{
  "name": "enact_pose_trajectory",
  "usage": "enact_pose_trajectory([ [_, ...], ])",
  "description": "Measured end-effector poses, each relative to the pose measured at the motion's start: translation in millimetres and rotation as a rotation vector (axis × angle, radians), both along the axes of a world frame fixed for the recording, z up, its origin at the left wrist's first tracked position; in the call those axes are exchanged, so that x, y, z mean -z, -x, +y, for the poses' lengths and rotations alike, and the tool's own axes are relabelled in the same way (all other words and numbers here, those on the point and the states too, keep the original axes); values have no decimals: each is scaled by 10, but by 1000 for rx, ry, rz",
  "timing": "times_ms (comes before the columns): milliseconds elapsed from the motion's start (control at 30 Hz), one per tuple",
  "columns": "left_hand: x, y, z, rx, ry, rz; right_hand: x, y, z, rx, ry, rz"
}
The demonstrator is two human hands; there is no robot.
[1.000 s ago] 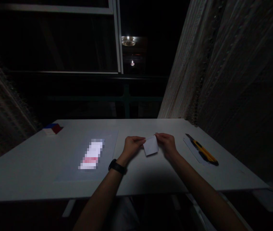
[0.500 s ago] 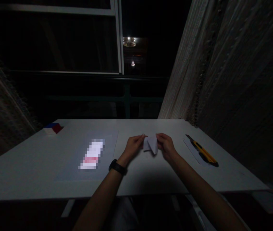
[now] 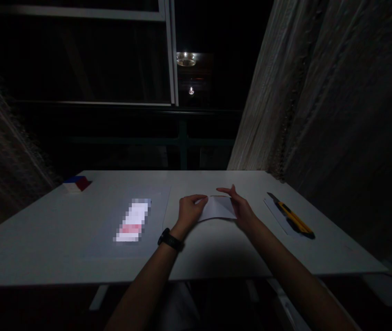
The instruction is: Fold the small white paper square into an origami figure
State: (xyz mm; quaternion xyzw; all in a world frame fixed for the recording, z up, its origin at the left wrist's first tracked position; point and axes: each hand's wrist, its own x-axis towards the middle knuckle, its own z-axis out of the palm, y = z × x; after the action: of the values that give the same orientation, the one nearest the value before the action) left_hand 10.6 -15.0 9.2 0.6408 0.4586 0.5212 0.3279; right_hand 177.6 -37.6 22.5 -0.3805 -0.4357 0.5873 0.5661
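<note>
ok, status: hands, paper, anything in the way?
Left hand pinching white paper. Right hand at its right edge, grip unclear. Paper spread between them, slightly bowed. Utility knife off right, clear of hands.

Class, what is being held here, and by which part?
A white, rectangular piece of paper: the left hand pinches its left end. Whether the right hand also grips it cannot be told.
</note>
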Motion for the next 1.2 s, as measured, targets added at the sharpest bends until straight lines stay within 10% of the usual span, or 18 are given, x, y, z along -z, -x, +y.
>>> enact_pose_trajectory([
  [367, 79, 22, 76, 157, 185, -41, 90, -11, 25, 312, -340, -644],
  [1200, 97, 27, 76, 255, 185, -24, 23, -58, -12, 193, -274, -639],
])
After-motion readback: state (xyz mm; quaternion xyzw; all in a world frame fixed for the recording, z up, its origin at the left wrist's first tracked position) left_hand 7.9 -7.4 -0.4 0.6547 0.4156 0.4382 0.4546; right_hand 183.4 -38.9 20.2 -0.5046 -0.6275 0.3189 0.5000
